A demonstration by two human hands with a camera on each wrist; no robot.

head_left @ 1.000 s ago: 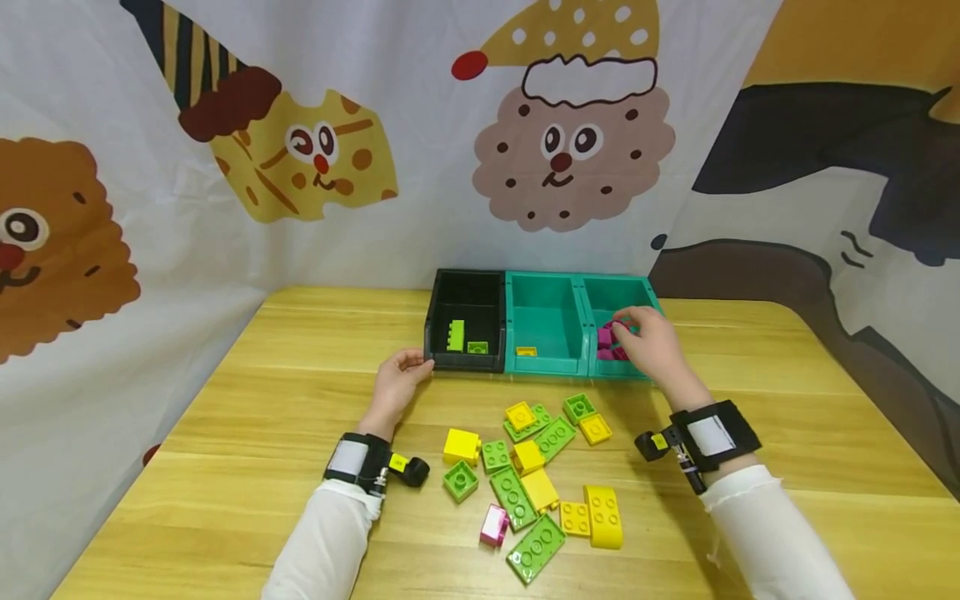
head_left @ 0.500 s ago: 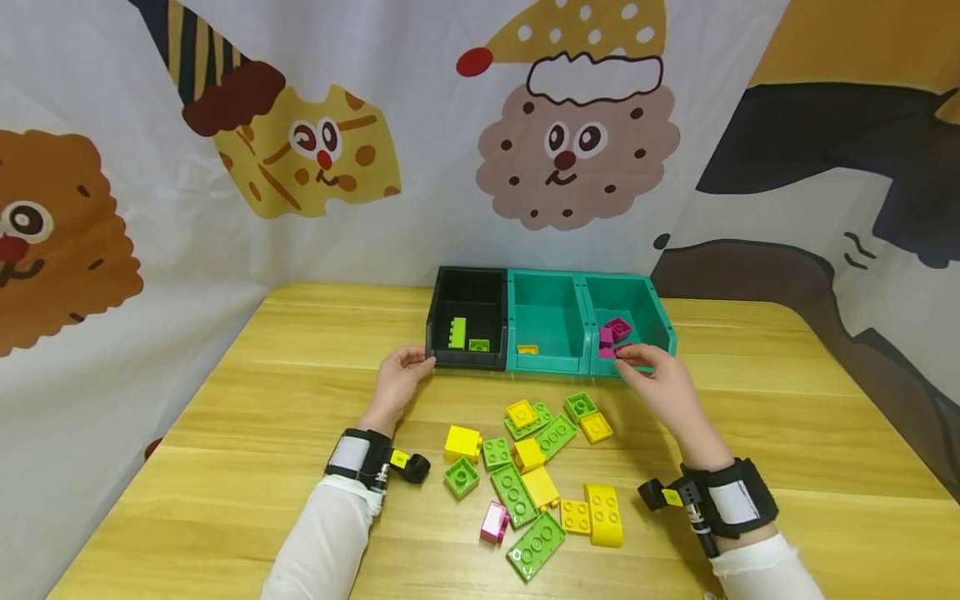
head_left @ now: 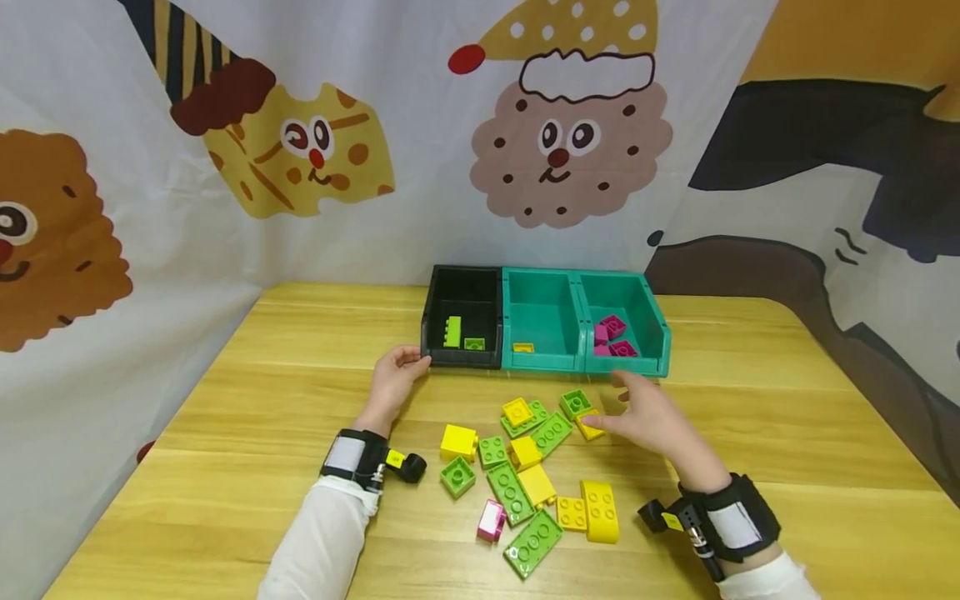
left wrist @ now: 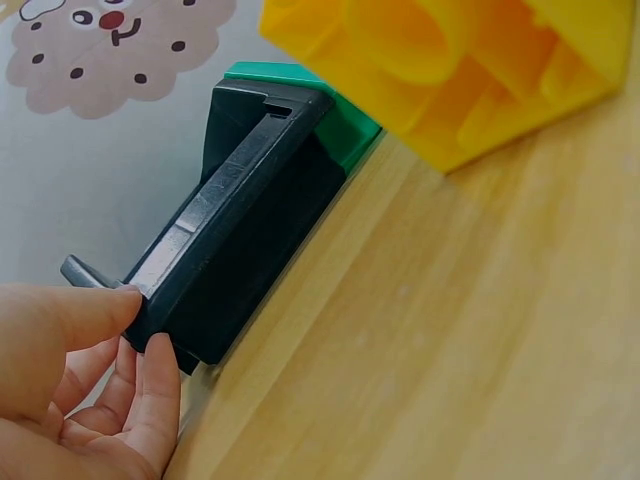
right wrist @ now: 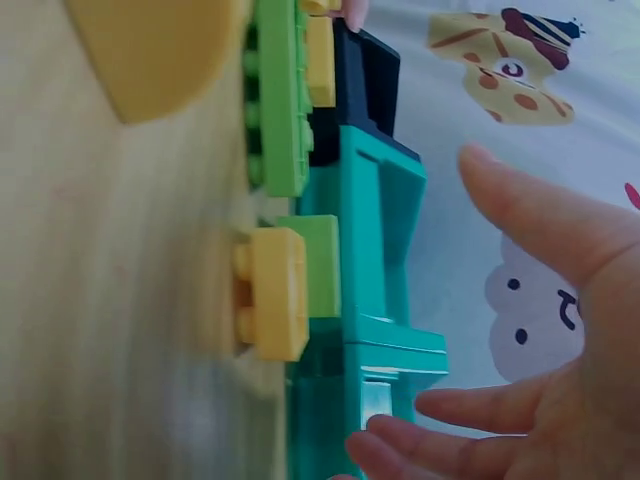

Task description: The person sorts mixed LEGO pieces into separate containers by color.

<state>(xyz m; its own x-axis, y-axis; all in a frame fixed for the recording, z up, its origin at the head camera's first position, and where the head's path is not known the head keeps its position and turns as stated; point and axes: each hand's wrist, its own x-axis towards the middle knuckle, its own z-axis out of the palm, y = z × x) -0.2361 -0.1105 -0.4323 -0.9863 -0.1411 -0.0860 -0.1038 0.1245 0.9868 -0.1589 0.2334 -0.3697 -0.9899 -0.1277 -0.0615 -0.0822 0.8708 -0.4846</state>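
My left hand (head_left: 396, 377) holds the front left corner of the black bin (head_left: 461, 321), thumb on its rim (left wrist: 150, 290). That bin holds two green bricks (head_left: 452, 332). My right hand (head_left: 647, 417) hovers open and empty over the table, fingertips just right of a small yellow brick (head_left: 588, 425) and a green one (head_left: 575, 403). In the right wrist view the open fingers (right wrist: 530, 215) spread beside the yellow brick (right wrist: 272, 292). Pink bricks (head_left: 611, 333) lie in the right teal bin (head_left: 643, 312); the middle teal bin (head_left: 542, 317) has one yellow piece (head_left: 522, 347).
A loose pile of yellow and green bricks (head_left: 528, 475) with one pink brick (head_left: 491, 520) lies on the wooden table (head_left: 225, 433) in front of me. A cartoon-printed cloth (head_left: 480, 125) hangs right behind the bins.
My right hand has left the right teal bin, where it let go of a pink brick, and drawn back down toward the pile. The left hand has stayed on the black bin.
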